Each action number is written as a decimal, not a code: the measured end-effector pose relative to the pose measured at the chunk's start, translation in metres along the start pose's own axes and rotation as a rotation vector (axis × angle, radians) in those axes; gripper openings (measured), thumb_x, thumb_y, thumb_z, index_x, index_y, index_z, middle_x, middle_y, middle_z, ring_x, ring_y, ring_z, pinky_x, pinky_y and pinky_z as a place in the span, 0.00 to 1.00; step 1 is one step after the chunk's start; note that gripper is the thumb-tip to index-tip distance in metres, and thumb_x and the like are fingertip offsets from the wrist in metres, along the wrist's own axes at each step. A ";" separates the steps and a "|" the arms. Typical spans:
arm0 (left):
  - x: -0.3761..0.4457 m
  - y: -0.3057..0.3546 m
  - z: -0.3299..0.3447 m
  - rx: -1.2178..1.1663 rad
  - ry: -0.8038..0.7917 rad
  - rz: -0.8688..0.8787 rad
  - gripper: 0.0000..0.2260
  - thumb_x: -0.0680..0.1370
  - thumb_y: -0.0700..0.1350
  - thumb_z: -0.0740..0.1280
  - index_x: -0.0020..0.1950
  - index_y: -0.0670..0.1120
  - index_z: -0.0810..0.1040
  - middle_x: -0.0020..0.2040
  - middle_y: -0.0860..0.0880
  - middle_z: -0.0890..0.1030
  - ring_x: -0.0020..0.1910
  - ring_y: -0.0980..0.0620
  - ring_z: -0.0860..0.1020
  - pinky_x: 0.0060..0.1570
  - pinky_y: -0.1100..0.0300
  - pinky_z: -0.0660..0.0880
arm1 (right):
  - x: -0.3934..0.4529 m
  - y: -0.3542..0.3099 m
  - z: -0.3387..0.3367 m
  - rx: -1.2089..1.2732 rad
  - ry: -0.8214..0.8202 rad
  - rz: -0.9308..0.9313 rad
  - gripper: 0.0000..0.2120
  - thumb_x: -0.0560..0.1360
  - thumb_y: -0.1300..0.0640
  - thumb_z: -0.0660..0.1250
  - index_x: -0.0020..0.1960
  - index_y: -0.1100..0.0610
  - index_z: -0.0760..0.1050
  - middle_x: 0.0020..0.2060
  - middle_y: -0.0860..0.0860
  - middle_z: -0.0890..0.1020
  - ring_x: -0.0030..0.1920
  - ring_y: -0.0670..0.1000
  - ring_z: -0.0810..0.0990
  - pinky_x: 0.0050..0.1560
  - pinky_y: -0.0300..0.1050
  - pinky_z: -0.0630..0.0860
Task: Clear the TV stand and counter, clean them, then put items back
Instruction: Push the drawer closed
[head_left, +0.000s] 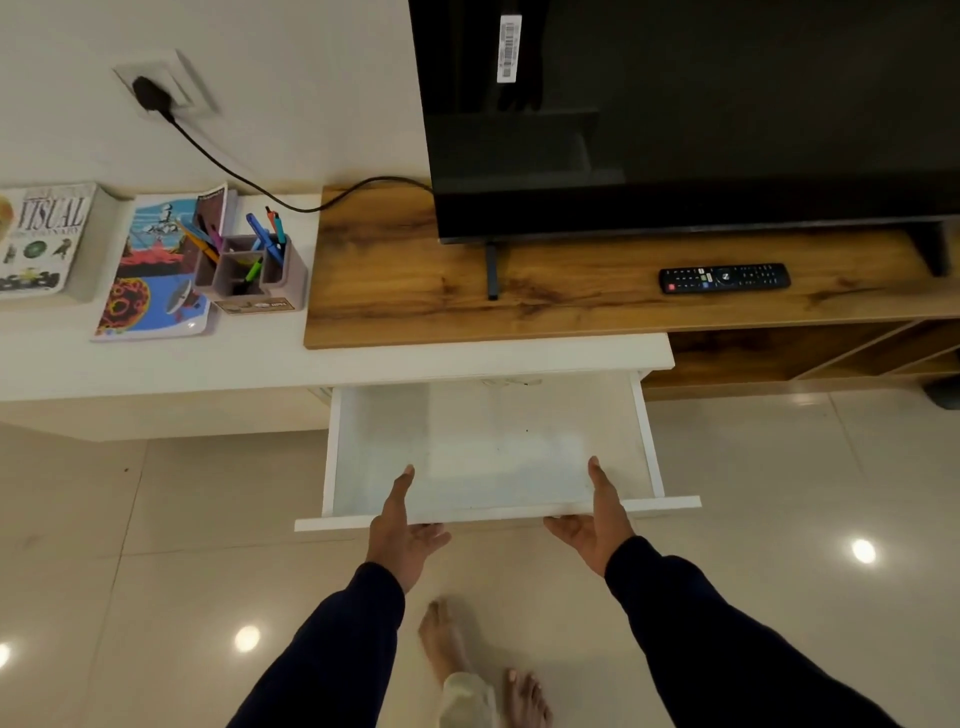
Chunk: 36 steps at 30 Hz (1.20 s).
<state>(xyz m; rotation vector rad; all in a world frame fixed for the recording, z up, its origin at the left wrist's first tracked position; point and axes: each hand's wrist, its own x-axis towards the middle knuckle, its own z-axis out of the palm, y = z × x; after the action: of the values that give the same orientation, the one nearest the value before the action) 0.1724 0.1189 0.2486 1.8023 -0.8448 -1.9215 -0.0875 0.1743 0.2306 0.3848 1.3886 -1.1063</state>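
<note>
Both hands grip the front edge of the open white drawer (488, 452): left hand (402, 530) and right hand (597, 525), thumbs inside, fingers curled beneath.

The person is wearing a dark navy long-sleeved top, its sleeves (332, 649) running down both forearms and ending at the wrists in snug, slightly gathered cuffs. The left hand (402, 535) and right hand (597, 525) are showing bare, with no rings, watch or gloves visible. Below, bare feet (447, 644) are showing, and a pale, light-coloured trouser hem (467, 699) is covering one ankle.
</note>
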 end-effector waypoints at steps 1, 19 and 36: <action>0.006 0.008 0.003 -0.088 0.019 -0.019 0.27 0.78 0.36 0.71 0.72 0.56 0.68 0.65 0.38 0.74 0.54 0.39 0.81 0.53 0.49 0.82 | 0.005 -0.006 0.004 -0.012 0.002 0.000 0.27 0.76 0.37 0.70 0.63 0.56 0.77 0.52 0.59 0.85 0.49 0.60 0.83 0.65 0.63 0.77; 0.100 0.110 0.005 -0.242 0.051 -0.262 0.20 0.81 0.55 0.66 0.70 0.51 0.70 0.59 0.38 0.75 0.60 0.40 0.79 0.50 0.46 0.81 | 0.069 -0.082 0.082 0.020 0.216 -0.037 0.32 0.82 0.36 0.58 0.78 0.55 0.62 0.61 0.66 0.74 0.48 0.62 0.80 0.60 0.64 0.80; 0.151 0.160 0.028 -0.408 0.354 -0.249 0.17 0.75 0.51 0.75 0.53 0.43 0.71 0.57 0.37 0.79 0.53 0.43 0.83 0.55 0.46 0.81 | 0.093 -0.130 0.129 0.025 0.183 -0.069 0.29 0.84 0.40 0.57 0.79 0.53 0.60 0.64 0.66 0.74 0.56 0.64 0.83 0.51 0.53 0.83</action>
<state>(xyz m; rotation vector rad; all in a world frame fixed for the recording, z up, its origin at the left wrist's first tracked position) 0.1070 -0.0922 0.2375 1.9624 -0.1043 -1.6773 -0.1331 -0.0260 0.2231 0.4681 1.5599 -1.1689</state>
